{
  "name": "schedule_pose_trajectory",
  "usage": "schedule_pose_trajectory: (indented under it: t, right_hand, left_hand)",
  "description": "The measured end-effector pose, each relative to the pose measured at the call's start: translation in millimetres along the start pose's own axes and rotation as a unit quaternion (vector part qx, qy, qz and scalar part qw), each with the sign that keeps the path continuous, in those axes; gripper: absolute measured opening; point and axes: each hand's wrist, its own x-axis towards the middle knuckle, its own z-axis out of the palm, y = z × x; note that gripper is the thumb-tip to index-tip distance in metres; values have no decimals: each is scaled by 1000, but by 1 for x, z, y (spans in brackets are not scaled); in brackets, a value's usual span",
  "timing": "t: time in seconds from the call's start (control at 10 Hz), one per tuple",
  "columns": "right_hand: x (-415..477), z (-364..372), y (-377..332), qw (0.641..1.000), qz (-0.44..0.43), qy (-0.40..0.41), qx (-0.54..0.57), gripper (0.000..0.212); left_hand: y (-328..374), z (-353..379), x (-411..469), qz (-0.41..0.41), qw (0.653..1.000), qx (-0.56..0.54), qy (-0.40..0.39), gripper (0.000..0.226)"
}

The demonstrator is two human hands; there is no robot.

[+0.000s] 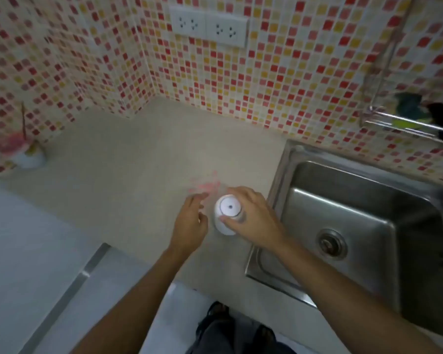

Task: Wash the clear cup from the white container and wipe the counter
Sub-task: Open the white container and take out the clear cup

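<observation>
Head view — right hand (251,215) grips white container (226,221); left hand (191,221) just beside.

Steel sink (363,226) sits sunk into a beige bench (143,159); behind it, red-and-yellow mosaic wall (279,80) with white sockets (209,26) up left, pale floor (23,251) far left.

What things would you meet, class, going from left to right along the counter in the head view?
Pink-and-white object by the left wall → left hand → white container → right hand, its fingers on the container → steel sink → wall rack.
</observation>
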Motion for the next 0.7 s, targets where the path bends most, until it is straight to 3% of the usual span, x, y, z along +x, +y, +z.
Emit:
schedule_pose_trajectory:
  t: [0.1,0.2,0.3,0.5,0.6,0.7]
  right_hand:
    - [1,17,-1,999,-5,-10,-47,74]
    - [2,30,4,999,23,0,-40,75]
    - [5,35,-1,997,64,28,-32,75]
    - [12,41,-18,983,149,45,-97,72]
    - [15,40,-21,981,164,36,-98,75]
    - [17,37,-22,983,148,13,-106,72]
  left_hand:
    - [-13,20,-23,-14,998,-44,-43,44]
    - [-20,41,-32,-40,990,-108,-84,51]
    - [-18,57,-24,-79,984,-142,-75,67]
    - [-12,75,-12,-136,980,-136,-44,64]
    - [-4,74,-15,-103,985,-139,-11,55]
    - [-9,77,-16,-114,983,-144,-28,66]
